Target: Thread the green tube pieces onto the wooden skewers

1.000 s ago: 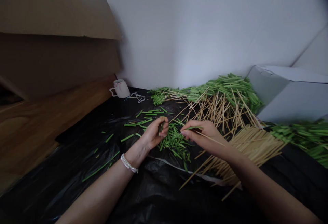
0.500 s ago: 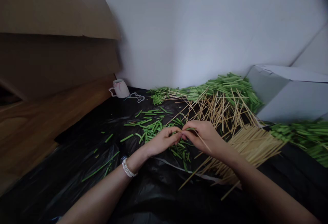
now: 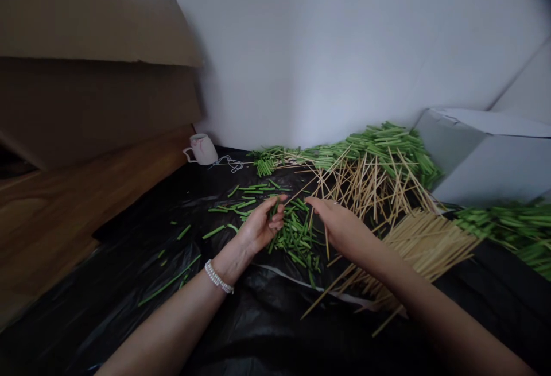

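Note:
My left hand, with a white beaded bracelet at its wrist, is half closed around a cut green stem piece. Just to the right, my right hand is closed, back toward me, on a thin bamboo skewer that sticks out below the fingers. A gap separates the two hands. Loose cut green stem pieces lie on the black plastic sheet between and below them. Beside my right forearm is a stack of bare skewers. The right fingertips are partly hidden.
Behind the hands, skewers loaded with green pieces are heaped along the wall. More green bundles lie at right by a white box. A mug and a cardboard box stand at left. Black plastic sheet covers the floor.
My hands, together before, have moved apart. The left has shifted left and turned palm up with a green piece; the skewer at my right hand now points more steeply down.

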Demonstrator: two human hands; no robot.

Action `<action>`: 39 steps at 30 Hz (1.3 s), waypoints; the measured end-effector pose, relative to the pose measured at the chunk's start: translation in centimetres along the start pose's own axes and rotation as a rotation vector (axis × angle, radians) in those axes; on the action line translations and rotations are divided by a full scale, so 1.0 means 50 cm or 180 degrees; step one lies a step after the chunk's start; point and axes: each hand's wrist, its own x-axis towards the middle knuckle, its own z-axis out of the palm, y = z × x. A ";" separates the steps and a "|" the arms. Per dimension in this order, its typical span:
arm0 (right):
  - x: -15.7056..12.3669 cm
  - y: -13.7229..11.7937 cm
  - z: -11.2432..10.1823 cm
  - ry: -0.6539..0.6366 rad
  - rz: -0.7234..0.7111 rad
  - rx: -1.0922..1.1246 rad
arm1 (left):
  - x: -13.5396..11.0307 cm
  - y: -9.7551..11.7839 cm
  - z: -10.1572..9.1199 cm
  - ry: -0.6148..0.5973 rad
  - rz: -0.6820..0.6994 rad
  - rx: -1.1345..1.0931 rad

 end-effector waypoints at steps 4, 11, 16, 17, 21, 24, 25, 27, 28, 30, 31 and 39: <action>0.000 0.002 -0.005 -0.0034 -0.0082 -0.0898 | -0.005 0.000 0.004 -0.0075 -0.0454 -0.0506; 0.008 -0.016 -0.050 0.0866 -0.0459 -0.1826 | -0.008 -0.005 0.001 -0.0375 -0.0583 -0.0550; -0.004 0.007 -0.046 0.0736 -0.0739 -0.1248 | -0.007 -0.012 0.000 -0.0204 -0.0393 -0.0329; -0.010 0.013 -0.044 0.0760 -0.0717 -0.1140 | -0.008 -0.013 0.000 -0.0188 -0.0335 -0.0256; -0.036 0.021 -0.024 0.0936 -0.0482 -0.1092 | -0.013 -0.018 0.005 -0.0297 -0.0245 0.0161; -0.048 0.006 -0.002 0.1044 -0.0301 -0.1267 | -0.025 -0.025 0.014 -0.0649 -0.0123 0.0705; -0.050 -0.001 0.004 0.0995 -0.0292 -0.1250 | -0.031 -0.027 0.020 -0.0765 -0.0104 0.0910; -0.055 -0.013 0.012 0.0871 -0.0265 -0.1162 | -0.045 -0.032 0.032 -0.0946 -0.0171 0.1292; -0.057 -0.018 0.015 0.0821 -0.0252 -0.1117 | -0.051 -0.034 0.037 -0.1018 -0.0240 0.1446; -0.062 -0.024 0.017 0.0796 -0.0223 -0.1054 | -0.059 -0.037 0.044 -0.1125 -0.0371 0.1636; -0.064 -0.026 0.018 0.0811 -0.0220 -0.1025 | -0.059 -0.039 0.044 -0.1134 -0.0426 0.1632; -0.071 -0.053 0.044 0.0933 -0.0483 -0.0973 | -0.021 -0.040 0.015 -0.0458 -0.0747 -0.0429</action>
